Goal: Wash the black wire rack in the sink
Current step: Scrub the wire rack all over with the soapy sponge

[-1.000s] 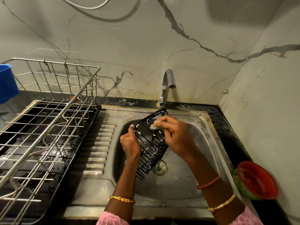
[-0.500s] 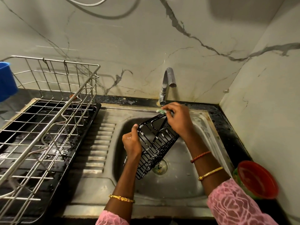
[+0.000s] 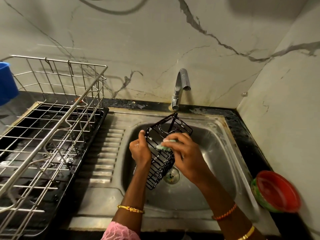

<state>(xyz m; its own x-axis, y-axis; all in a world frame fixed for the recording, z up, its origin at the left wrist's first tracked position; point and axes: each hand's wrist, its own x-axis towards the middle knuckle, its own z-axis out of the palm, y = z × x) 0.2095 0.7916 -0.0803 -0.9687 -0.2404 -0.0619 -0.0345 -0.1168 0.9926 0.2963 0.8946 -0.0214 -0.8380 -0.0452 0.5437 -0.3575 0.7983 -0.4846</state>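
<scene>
Sink [image 3: 223, 141] basin: left hand [image 3: 140, 149] grips black wire rack [image 3: 161, 163]; right hand [image 3: 187, 153] presses sponge [image 3: 164, 146].

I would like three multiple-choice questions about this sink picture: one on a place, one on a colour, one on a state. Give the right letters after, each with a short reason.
1. Where does the red bowl stand?
A. in the sink basin
B. on the counter right of the sink
C. inside the steel dish rack

2. What colour is the scrub pad in the right hand?
A. pale green
B. dark blue
C. bright orange

3. Is water running from the tap?
A. yes, a strong stream
B. yes, onto the bowl
C. no stream is visible

Key: 1 B, the bowl sits on the dark counter by the right wall. 2 A, the pad pressed on the black wire rack is pale green with foam. 3 C, nothing falls from the spout, while the left hand grips the rack's edge.
</scene>
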